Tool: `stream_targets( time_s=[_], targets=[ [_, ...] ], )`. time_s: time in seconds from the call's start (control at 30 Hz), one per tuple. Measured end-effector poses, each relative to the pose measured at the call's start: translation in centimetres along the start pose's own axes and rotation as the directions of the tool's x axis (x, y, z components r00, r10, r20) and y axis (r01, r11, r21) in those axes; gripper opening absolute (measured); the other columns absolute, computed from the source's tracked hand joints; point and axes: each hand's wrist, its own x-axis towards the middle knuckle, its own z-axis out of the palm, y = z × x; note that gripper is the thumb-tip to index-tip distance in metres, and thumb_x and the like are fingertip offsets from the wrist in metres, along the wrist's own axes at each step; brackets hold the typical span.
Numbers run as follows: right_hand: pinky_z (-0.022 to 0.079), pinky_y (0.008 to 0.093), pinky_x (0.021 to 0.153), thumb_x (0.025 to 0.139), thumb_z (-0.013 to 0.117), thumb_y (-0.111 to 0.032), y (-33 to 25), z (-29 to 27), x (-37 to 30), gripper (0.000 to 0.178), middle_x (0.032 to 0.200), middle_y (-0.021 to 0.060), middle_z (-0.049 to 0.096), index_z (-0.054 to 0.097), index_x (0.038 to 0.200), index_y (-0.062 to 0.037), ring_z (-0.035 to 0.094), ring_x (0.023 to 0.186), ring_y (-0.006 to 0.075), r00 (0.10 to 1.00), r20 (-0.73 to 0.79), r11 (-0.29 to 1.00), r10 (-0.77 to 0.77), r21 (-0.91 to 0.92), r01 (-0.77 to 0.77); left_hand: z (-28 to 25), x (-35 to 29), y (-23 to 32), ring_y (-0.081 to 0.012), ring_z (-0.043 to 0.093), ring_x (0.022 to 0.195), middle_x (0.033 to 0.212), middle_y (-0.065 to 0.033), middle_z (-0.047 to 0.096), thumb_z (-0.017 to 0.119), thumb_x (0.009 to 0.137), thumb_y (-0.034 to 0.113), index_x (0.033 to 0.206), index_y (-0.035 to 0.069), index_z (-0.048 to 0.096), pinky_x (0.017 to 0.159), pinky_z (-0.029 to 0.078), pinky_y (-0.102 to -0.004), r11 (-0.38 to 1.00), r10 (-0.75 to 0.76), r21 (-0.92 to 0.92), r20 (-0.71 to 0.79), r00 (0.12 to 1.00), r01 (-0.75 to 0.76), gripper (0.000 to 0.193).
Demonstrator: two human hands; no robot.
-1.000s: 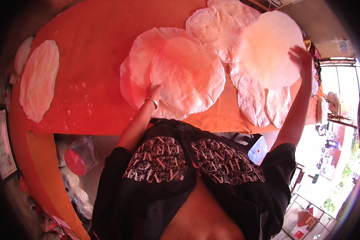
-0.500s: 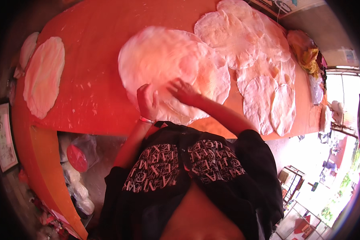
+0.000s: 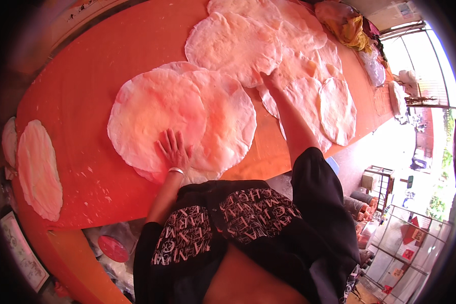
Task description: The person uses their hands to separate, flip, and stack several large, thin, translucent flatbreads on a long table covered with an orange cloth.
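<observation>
On the orange table lies a stack of large, thin, round flatbreads (image 3: pixel 154 109), overlapping one another, directly in front of me. My left hand (image 3: pixel 174 152) rests palm down on the stack's near side, fingers spread. Further right, my right hand (image 3: pixel 271 81) reaches out to the near edge of another round flatbread (image 3: pixel 233 48) in the far group. Its fingers look closed at that edge, though the fingertips are partly hidden. More flatbreads (image 3: pixel 338 109) overlap under and beside my right forearm.
Long pale flatbreads (image 3: pixel 39 169) lie at the left end of the orange table (image 3: pixel 76 111). Bags and a yellow cloth (image 3: pixel 353 34) sit along the far right edge. A red round thing (image 3: pixel 113 248) in clear plastic is below the table. Metal racks (image 3: pixel 380 185) stand to the right.
My right hand has left the front stack and moved right and away to the far flatbreads. My left hand now lies flat and spread on the stack. The view has turned toward the right.
</observation>
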Motion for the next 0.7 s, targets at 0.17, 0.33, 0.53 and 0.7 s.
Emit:
stream_targets(
  time_s=[0.17,0.33,0.53,0.7],
  targets=[
    [0.044,0.0323,0.075,0.068,0.07,-0.026,-1.7,0.9,0.9,0.053,0.096,0.0101,0.056,0.049,0.111,-0.0038,0.054,0.089,0.0238,0.958,0.265,0.98,-0.107,0.191,0.057,-0.1,-0.6,-0.5,-0.0353,0.012,0.129,0.138,-0.02,0.017,0.048,0.077,0.043,0.129,0.008,0.032,0.099,0.006,-0.06,1.0,-0.027,0.012,0.017,0.999,0.027,0.065],
    [0.044,0.0288,0.059,0.065,0.071,-0.019,0.5,1.8,5.9,0.049,0.098,0.0057,0.055,0.053,0.109,-0.0063,0.053,0.078,0.017,0.888,0.458,0.929,-0.042,0.345,-0.133,-0.3,-0.4,-0.2,-0.0345,0.011,0.13,0.139,-0.0192,0.015,0.049,0.076,0.041,0.131,0.007,0.027,0.1,0.003,-0.0579,1.0,-0.014,-0.019,0.027,1.0,0.014,0.068],
    [0.039,0.0312,0.043,0.068,0.064,-0.025,-22.0,-3.0,0.7,0.023,0.061,0.0037,0.048,0.053,0.073,-0.0054,0.048,0.054,0.0152,0.874,0.296,0.73,-0.385,0.677,0.092,0.1,-0.9,-0.6,-0.0332,0.008,0.13,0.14,-0.0179,0.014,0.046,0.077,0.042,0.132,0.008,0.026,0.101,0.001,-0.0573,0.998,-0.058,-0.03,0.044,0.997,0.059,0.067],
    [0.047,0.0261,0.06,0.077,0.057,-0.014,-32.3,-12.2,-6.3,0.017,0.081,0.0067,0.057,0.056,0.089,-0.0015,0.057,0.07,0.015,0.775,0.213,0.367,-0.595,0.93,0.026,0.9,-0.9,-0.9,-0.0334,0.008,0.13,0.14,-0.0188,0.012,0.046,0.078,0.043,0.13,0.009,0.03,0.1,0.001,-0.0584,0.998,-0.049,-0.035,0.005,0.999,0.049,0.065]
  ],
)
